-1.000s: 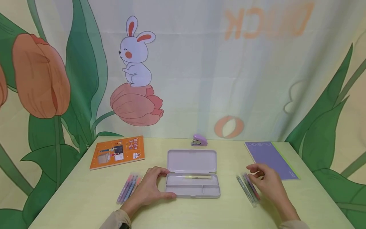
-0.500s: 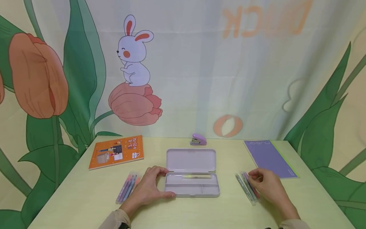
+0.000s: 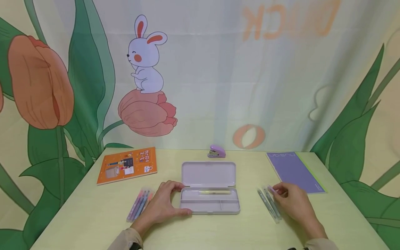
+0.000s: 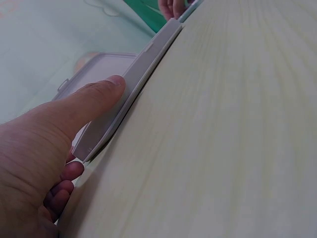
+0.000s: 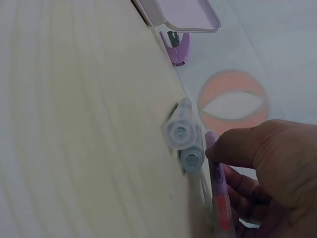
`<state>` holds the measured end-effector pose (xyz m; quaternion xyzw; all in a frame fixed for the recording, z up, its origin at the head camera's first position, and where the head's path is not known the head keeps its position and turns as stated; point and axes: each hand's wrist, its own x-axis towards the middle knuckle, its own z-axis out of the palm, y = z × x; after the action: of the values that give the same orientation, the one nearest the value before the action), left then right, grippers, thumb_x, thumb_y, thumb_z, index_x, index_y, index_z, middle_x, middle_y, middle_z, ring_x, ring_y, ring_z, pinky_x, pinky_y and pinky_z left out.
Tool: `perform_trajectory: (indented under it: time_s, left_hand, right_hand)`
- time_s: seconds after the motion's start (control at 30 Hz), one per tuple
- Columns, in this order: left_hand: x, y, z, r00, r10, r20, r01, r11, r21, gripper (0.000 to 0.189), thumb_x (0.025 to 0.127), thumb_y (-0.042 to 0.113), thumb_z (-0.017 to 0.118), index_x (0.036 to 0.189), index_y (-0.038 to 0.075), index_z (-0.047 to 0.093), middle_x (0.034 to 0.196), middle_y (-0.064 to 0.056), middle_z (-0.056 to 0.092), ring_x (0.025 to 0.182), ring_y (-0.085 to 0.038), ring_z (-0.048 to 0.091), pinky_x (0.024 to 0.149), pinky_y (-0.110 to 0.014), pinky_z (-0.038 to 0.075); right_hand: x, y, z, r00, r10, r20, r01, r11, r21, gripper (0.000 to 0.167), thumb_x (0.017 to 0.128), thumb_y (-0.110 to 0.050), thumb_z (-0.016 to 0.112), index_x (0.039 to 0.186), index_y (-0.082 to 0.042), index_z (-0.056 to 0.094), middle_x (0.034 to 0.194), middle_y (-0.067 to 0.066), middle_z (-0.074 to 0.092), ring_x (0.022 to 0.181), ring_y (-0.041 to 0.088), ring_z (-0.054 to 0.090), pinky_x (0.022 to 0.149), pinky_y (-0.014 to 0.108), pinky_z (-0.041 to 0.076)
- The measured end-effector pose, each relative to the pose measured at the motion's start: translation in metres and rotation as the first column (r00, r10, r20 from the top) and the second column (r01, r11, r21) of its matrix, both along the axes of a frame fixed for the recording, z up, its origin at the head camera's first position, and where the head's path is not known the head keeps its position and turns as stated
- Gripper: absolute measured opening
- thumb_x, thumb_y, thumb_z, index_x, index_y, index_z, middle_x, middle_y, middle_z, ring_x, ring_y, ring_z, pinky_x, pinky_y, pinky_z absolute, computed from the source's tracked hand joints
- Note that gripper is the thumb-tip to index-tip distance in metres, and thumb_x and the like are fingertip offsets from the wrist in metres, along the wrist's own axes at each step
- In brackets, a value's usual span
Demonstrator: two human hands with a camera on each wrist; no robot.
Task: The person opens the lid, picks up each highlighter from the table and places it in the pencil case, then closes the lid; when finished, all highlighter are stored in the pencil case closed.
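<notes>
A pale lilac pencil case (image 3: 209, 207) lies with its lid raised. My left hand (image 3: 162, 205) grips its left end, thumb along the front wall and fingers at the back corner. One yellowish pen (image 3: 215, 192) lies in the long rear compartment. In the right wrist view, my right hand (image 5: 277, 168) pinches a purple pen (image 5: 218, 178) with a red section, between thumb and fingers. Two grey-green pens (image 3: 268, 205) lie side by side on the table just left of that hand. Left of my left hand lies a bundle of several pens (image 3: 139, 205), partly hidden by the wrist.
Behind the pencil case stands a small purple stapler (image 3: 216, 151). An orange book (image 3: 128, 166) lies at the back left and a purple notebook (image 3: 295, 172) at the back right. A printed curtain (image 3: 200, 76) hangs along the table's far edge.
My right hand has come down to the right-hand pens, taken hold of the purple pen and lifted it slightly off the other two. The left hand stays on the pencil case.
</notes>
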<state>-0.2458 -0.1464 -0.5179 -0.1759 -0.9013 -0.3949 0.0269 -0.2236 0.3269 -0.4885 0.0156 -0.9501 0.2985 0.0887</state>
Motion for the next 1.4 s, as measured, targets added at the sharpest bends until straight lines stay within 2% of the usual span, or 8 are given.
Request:
perform_trajectory:
  time_s: [0.2, 0.43, 0.67, 0.83, 1.07, 1.4]
  left_hand:
    - [0.001, 0.001, 0.002, 1.000, -0.003, -0.019, 0.003, 1.000, 0.000, 0.091, 0.065, 0.064, 0.104, 0.136, 0.020, 0.069, 0.128, 0.007, 0.068, 0.128, -0.018, 0.056, 0.118, -0.053, 0.048]
    - [0.001, 0.001, 0.001, 1.000, -0.001, -0.012, 0.001, 1.000, -0.002, 0.090, 0.066, 0.065, 0.103, 0.136, 0.020, 0.068, 0.128, 0.007, 0.067, 0.129, -0.019, 0.056, 0.118, -0.054, 0.048]
    - [0.000, 0.000, -0.001, 1.000, -0.004, -0.009, 0.005, 1.000, 0.004, 0.090, 0.066, 0.065, 0.104, 0.136, 0.020, 0.068, 0.128, 0.006, 0.067, 0.129, -0.018, 0.056, 0.118, -0.054, 0.047]
    - [-0.001, 0.000, -0.002, 1.000, -0.004, -0.013, 0.004, 1.000, 0.004, 0.090, 0.066, 0.065, 0.104, 0.136, 0.020, 0.068, 0.129, 0.007, 0.066, 0.128, -0.018, 0.056, 0.119, -0.053, 0.047]
    - [-0.001, -0.001, -0.001, 1.000, -0.003, -0.013, 0.003, 1.000, 0.000, 0.089, 0.067, 0.065, 0.103, 0.136, 0.021, 0.068, 0.128, 0.007, 0.066, 0.128, -0.018, 0.056, 0.118, -0.053, 0.048]
    - [-0.001, -0.001, 0.000, 1.000, -0.014, -0.027, 0.014, 1.000, -0.008, 0.089, 0.068, 0.065, 0.103, 0.136, 0.019, 0.068, 0.129, 0.005, 0.067, 0.128, -0.019, 0.057, 0.117, -0.055, 0.048]
  right_hand:
    - [0.001, -0.007, 0.005, 0.995, 0.013, -0.100, -0.020, 0.997, -0.072, 0.018, 0.099, -0.010, 0.083, 0.117, -0.008, 0.082, 0.095, 0.000, 0.077, 0.085, 0.015, 0.070, 0.072, 0.026, 0.056]
    - [-0.001, -0.027, 0.006, 0.964, 0.103, -0.245, -0.138, 0.982, -0.132, 0.025, 0.093, 0.001, 0.085, 0.113, -0.015, 0.082, 0.092, -0.003, 0.071, 0.081, 0.011, 0.065, 0.069, 0.025, 0.056]
    - [-0.012, -0.052, 0.011, 0.943, 0.176, -0.283, -0.213, 0.971, -0.107, 0.034, 0.090, 0.004, 0.084, 0.112, -0.021, 0.081, 0.092, -0.008, 0.069, 0.081, 0.011, 0.064, 0.069, 0.026, 0.055]
    - [-0.021, -0.078, 0.017, 0.909, 0.249, -0.333, -0.305, 0.944, -0.127, 0.036, 0.088, 0.007, 0.084, 0.111, -0.020, 0.081, 0.091, -0.007, 0.068, 0.081, 0.012, 0.064, 0.067, 0.027, 0.053]
    - [-0.030, -0.121, 0.023, 0.883, 0.341, -0.321, -0.410, 0.895, -0.177, 0.032, 0.090, 0.006, 0.082, 0.111, -0.018, 0.082, 0.094, -0.003, 0.072, 0.084, 0.015, 0.065, 0.069, 0.030, 0.055]
    - [-0.035, -0.162, 0.024, 0.872, 0.411, -0.266, -0.468, 0.859, -0.208, 0.026, 0.091, 0.003, 0.086, 0.110, -0.015, 0.085, 0.100, -0.004, 0.075, 0.085, 0.011, 0.066, 0.071, 0.029, 0.058]
